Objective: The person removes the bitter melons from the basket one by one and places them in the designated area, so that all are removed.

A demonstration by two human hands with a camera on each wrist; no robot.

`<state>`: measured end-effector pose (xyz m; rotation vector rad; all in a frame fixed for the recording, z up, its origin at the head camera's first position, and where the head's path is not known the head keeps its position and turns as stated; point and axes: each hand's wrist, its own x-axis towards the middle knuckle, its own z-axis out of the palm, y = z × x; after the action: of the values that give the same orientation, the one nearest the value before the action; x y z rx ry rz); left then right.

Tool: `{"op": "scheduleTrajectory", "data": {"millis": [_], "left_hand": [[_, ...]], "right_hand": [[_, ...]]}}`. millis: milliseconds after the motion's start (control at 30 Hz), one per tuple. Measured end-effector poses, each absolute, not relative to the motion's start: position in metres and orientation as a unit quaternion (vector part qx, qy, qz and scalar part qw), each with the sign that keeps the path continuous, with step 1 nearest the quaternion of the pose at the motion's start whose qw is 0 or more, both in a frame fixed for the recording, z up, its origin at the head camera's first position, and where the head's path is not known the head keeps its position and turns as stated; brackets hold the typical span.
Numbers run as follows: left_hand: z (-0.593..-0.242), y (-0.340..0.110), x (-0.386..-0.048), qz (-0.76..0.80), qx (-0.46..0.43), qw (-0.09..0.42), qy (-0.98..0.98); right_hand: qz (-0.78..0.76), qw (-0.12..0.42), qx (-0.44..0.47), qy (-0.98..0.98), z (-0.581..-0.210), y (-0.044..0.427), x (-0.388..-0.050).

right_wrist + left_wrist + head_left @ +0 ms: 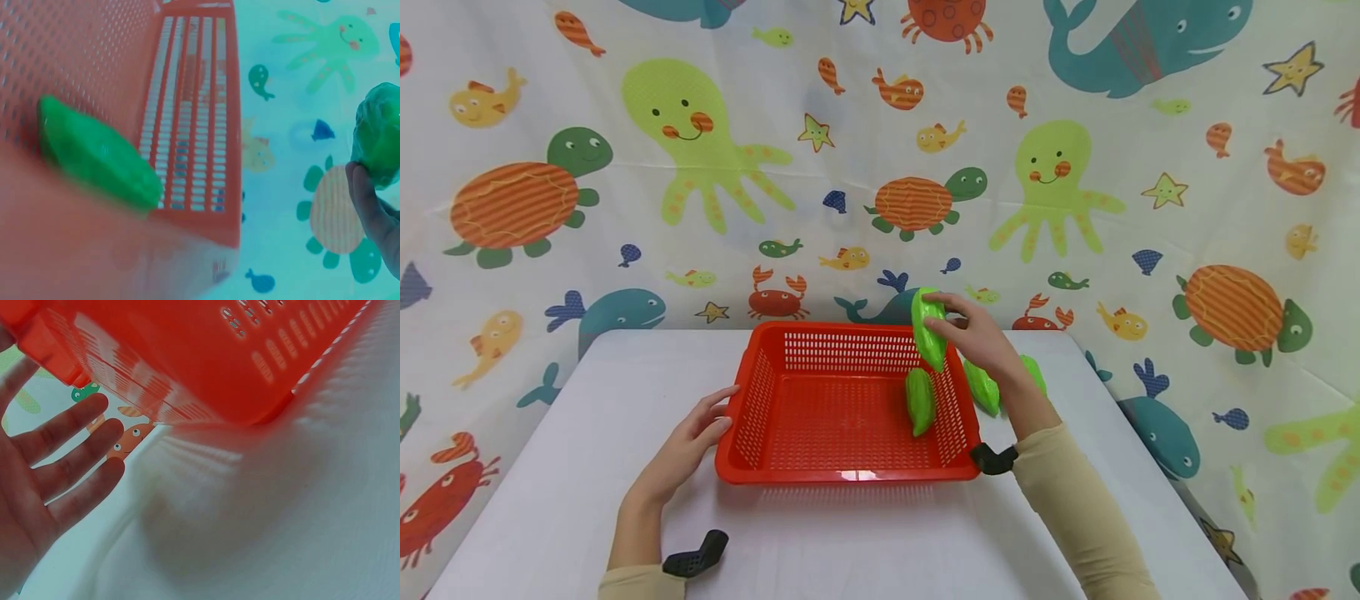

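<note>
My right hand point(983, 335) holds a light green bitter melon point(928, 333) between thumb and fingers, above the back right of a red plastic basket point(850, 476). In the right wrist view the held melon's lumpy, shiny side shows at the right edge. Inside the basket, by its right wall, lies a darker green bitter melon point(920, 402). At the basket's left side is my left hand point(688, 437), fingertips at the rim. The left wrist view shows its fingers point(69, 431) extended and spread apart beside the slotted wall.
Right of the basket, two more green melons lie on the white table point(647, 375), one at its wall point(982, 388) and one partly behind my right forearm point(1034, 373). A curtain point(865, 275) printed with sea animals hangs behind the table. Each wrist carries a black camera mount.
</note>
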<state>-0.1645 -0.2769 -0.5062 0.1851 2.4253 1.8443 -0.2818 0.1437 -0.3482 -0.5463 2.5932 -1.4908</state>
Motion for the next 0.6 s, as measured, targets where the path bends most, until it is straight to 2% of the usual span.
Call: {"op": "scheduleTrajectory", "data": {"millis": [400,600], "left_hand": [[-0.509,-0.277,-0.165,0.608,0.059,0.045,0.791],[-0.508,-0.277,-0.165,0.608,0.06,0.044,0.791]], "right_hand": [[-0.462,0.037,-0.165,0.871,-0.35,0.178,-0.269],[-0.453,0.054,-0.136,0.88,-0.357,0.195,-0.257]]}}
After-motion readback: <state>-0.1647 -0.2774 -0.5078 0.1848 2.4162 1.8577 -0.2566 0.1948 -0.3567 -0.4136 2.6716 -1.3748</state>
